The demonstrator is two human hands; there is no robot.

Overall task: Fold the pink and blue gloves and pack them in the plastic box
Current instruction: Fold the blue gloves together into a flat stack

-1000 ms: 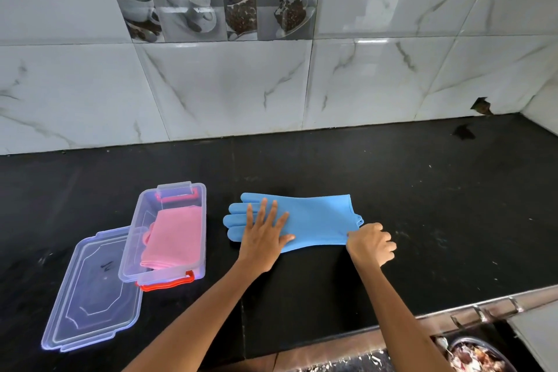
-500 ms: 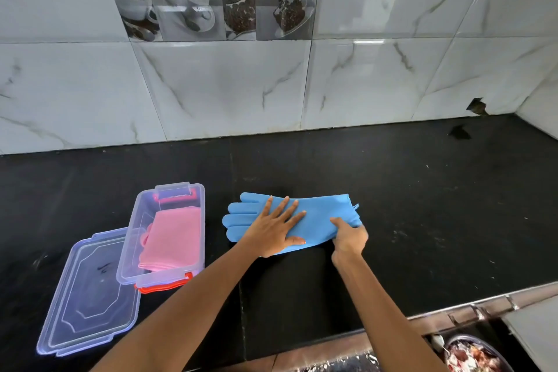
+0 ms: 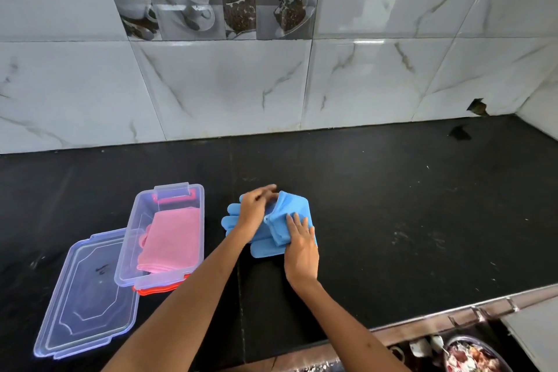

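1. Fingers [image 3: 294, 222] of right hand [image 3: 300, 246] are lying spread & flat on top of the blue glove [image 3: 290, 205], pressing the folded-over cuff part down w/ the palm; not curled round anything.
2. Left hand [image 3: 252, 210] is resting on the glove's mid part, fingers blurred & partly bent near the fold's far edge. Can't tell if they're pinching the material or just touching it.
3. Blue glove is lying on the black counter [image 3: 392, 205], just right of the plastic box [image 3: 193, 199], not touching it. Its cuff end is doubled over toward the finger end, w/ the fold edge standing a bit raised at the far side. Glove's finger tips are sticking out left of the left wrist, and the lower layer is showing near the counter's front side, below the right hand's fingers.
4. Pink glove [image 3: 172, 240] is sitting folded inside the open clear box, filling most of its floor.
5. Box has red clips at both short ends & is lying w/ its near end overlapping the lid [image 3: 81, 305].
6. Lid is lying flat on the counter, left of & nearer than the box.
7. Both forearms are reaching in from the bottom edge, left one crossing in front of the box's right near corner.
8. Marble-look wall tiles [image 3: 211, 90] are running behind the counter.
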